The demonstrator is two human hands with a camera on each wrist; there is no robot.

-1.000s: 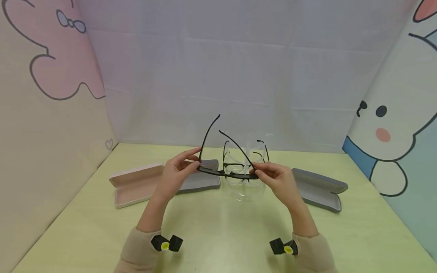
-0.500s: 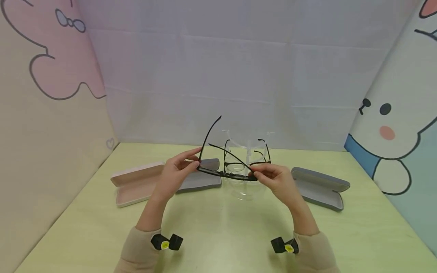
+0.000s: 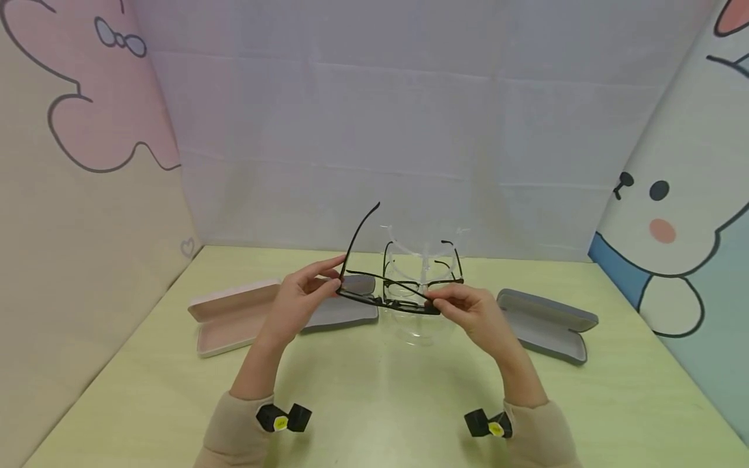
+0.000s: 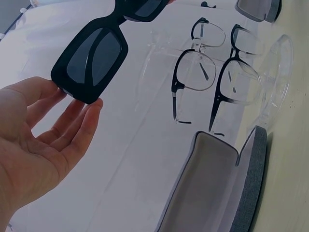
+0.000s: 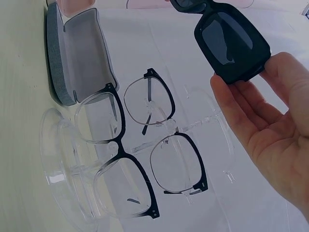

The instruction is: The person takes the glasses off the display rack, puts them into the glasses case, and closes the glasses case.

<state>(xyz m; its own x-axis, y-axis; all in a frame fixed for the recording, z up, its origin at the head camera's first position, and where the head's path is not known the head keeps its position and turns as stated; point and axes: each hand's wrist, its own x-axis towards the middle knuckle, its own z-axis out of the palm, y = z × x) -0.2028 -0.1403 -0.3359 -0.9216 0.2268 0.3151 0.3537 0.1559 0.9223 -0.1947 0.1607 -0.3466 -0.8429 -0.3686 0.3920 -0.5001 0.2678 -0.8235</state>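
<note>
Black sunglasses with dark lenses are held up in front of a clear display stand. At one end of their frame, my left hand pinches the corner by the hinge; that temple arm sticks up and back. My right hand pinches the other corner, where the second temple arm lies slanted inward across the frame. Both wrist views show the dark lenses, with the left hand and right hand at opposite ends. Behind, two pairs of eyeglasses with dark upper rims sit on the stand.
An open case with a pink lining lies at the left. Beside it an open grey case is partly behind the left hand. Another open grey case lies right of the stand. A white cloth hangs behind the table.
The sunglasses' right temple arm has swung down and inward, from pointing up and back to lying low across the frame. The right hand has dipped slightly; the left hand stays about the same.
</note>
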